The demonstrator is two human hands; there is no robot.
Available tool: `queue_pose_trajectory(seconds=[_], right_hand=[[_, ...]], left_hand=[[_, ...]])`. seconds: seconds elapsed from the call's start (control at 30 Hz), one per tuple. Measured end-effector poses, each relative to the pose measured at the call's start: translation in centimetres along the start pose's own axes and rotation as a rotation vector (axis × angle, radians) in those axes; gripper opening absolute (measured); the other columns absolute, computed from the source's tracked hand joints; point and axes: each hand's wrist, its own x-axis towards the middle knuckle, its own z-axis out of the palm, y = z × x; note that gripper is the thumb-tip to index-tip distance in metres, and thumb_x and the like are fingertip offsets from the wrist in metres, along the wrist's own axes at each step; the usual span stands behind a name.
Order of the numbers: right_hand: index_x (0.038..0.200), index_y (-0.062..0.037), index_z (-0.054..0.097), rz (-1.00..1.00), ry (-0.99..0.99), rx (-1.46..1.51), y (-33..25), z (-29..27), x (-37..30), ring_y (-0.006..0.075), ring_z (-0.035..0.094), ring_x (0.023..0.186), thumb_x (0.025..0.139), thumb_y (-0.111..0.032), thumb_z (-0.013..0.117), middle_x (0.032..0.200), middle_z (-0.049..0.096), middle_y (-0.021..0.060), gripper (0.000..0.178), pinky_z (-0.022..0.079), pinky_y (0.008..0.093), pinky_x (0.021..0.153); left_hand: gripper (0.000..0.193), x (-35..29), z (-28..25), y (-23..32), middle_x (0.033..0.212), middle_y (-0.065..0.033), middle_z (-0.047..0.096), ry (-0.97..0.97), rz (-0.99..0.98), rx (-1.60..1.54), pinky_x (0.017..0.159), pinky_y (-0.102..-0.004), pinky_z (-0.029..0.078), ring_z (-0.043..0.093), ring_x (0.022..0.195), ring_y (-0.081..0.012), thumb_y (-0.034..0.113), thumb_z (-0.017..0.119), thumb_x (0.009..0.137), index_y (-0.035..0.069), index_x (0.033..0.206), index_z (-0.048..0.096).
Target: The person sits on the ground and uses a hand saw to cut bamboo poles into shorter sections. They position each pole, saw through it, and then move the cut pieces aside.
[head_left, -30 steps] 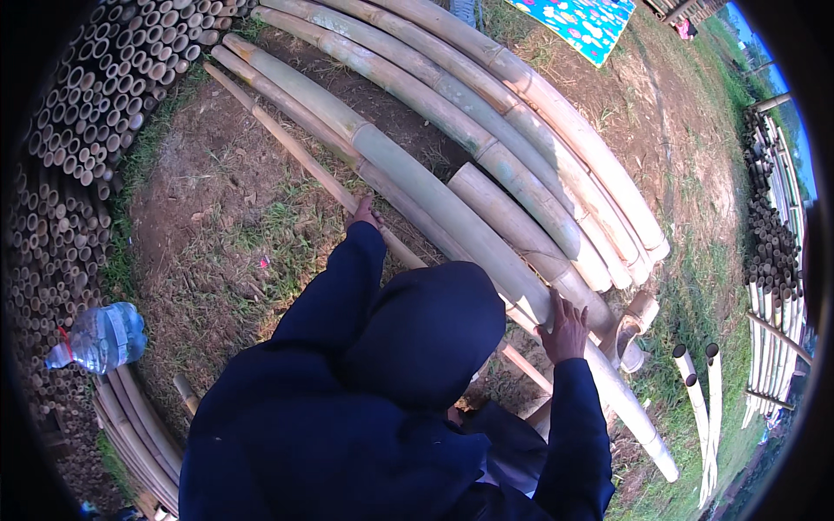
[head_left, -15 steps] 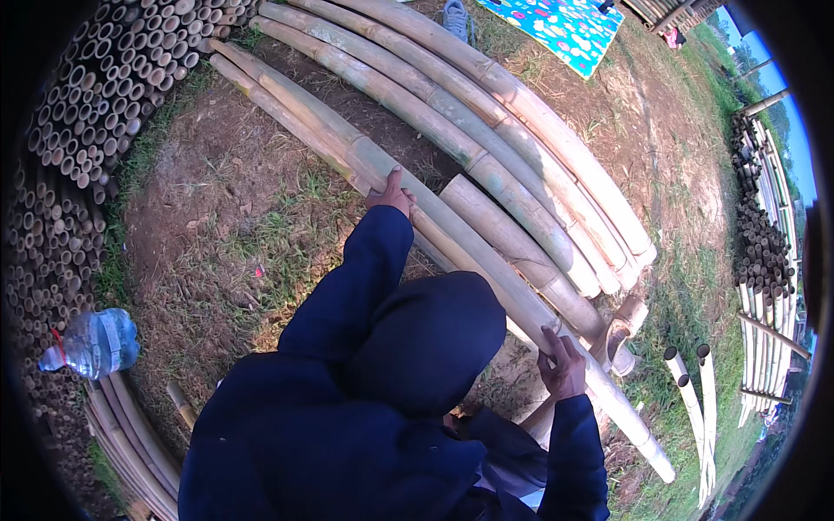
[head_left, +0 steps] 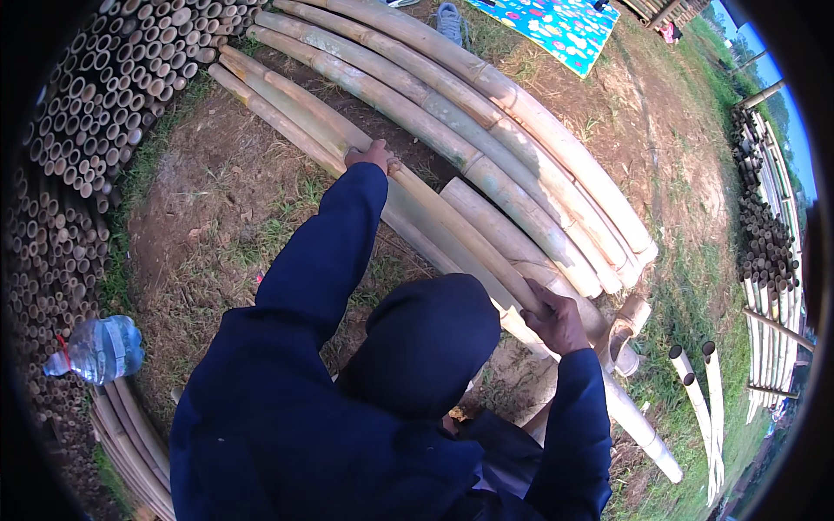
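A long bamboo pole (head_left: pixel 465 236) lies slantwise across the ground in front of me, from far left to near right. My left hand (head_left: pixel 371 157) has its fingers closed over the pole's edge partway along. Farther toward the near end, my right hand (head_left: pixel 560 321) grips the same edge, thumb and fingers around it. A flat pale grey-green face shows beside that edge, as though the pole is split or rolled; I cannot tell which. Just below runs another bamboo length (head_left: pixel 645 427), its pale end pointing to the lower right. A dark hood hides part of the near side.
Several thick bamboo poles (head_left: pixel 486 165) lie side by side beyond my hands, with a shorter bamboo piece (head_left: pixel 499 234) nearest. Cut bamboo (head_left: pixel 104 95) is stacked at left, near a plastic water bottle (head_left: pixel 104 349). A shoe (head_left: pixel 449 23) and a flowered blue mat (head_left: pixel 556 30) are at the back.
My left hand has moved slightly left and farther away, and my right hand has moved up, both now wrapped on the pole's edge. The pole has turned, showing a flat pale face.
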Motion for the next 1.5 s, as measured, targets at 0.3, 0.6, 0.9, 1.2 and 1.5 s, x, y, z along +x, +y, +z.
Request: queue_pose_trajectory(seconds=[0.3, 0.6, 0.9, 1.2, 1.5], right_hand=[[0.140, -0.0056, 0.059, -0.035, 0.019, -0.360, -1.4, -0.6, 1.3, 0.0353, 0.072, 0.105, 0.076, -0.025, 0.090, 0.121, 0.070, 0.0215, 0.074, 0.058, 0.0433, 0.090], [0.137, -0.0120, 0.058, 0.263, 0.017, -0.649, 4.0, 5.2, 2.0, 0.0380, 0.071, 0.095, 0.065, -0.032, 0.093, 0.108, 0.068, 0.0161, 0.082, 0.057, 0.0500, 0.078], [0.135, -0.0111, 0.062, 0.242, -0.020, -0.502, 3.8, 3.7, 0.9, 0.0381, 0.071, 0.099, 0.067, -0.028, 0.091, 0.115, 0.069, 0.0178, 0.075, 0.057, 0.0479, 0.085], [0.140, -0.0187, 0.061, -0.124, 0.157, -0.474, 0.0, 0.0, 1.8, 0.0339, 0.071, 0.083, 0.080, -0.006, 0.072, 0.095, 0.070, 0.0117, 0.063, 0.059, 0.0443, 0.072], [0.147, -0.0221, 0.056, -0.064, 0.150, -0.472, 0.7, 1.3, 0.6, 0.0327, 0.071, 0.084, 0.084, -0.023, 0.081, 0.102, 0.065, 0.0122, 0.068, 0.059, 0.0430, 0.074]], left_hand=[[0.071, 4.1, -1.0, -1.7, 0.116, -0.0260, 0.069, 0.120, 0.099, 0.514, 0.088, -0.0408, 0.058, 0.071, 0.100, -0.0323, 0.031, 0.081, 0.085, -0.011, 0.135, 0.051], [0.081, 3.8, -2.0, -2.6, 0.120, -0.0264, 0.069, 0.118, -0.110, 0.850, 0.088, -0.0409, 0.059, 0.072, 0.103, -0.0341, 0.048, 0.080, 0.085, -0.013, 0.131, 0.054], [0.086, 2.0, -3.3, -3.1, 0.124, -0.0277, 0.068, 0.065, -0.052, 0.873, 0.095, -0.0403, 0.056, 0.070, 0.111, -0.0343, 0.049, 0.081, 0.084, -0.015, 0.134, 0.052], [0.090, 3.3, -0.9, -1.0, 0.133, -0.0283, 0.063, 0.136, 0.160, 0.634, 0.104, -0.0417, 0.051, 0.065, 0.121, -0.0364, 0.041, 0.085, 0.082, -0.016, 0.140, 0.046], [0.091, 1.2, -0.9, 0.7, 0.130, -0.0278, 0.062, 0.213, 0.075, 1.013, 0.101, -0.0434, 0.054, 0.067, 0.117, -0.0370, 0.057, 0.081, 0.080, -0.010, 0.131, 0.045]])
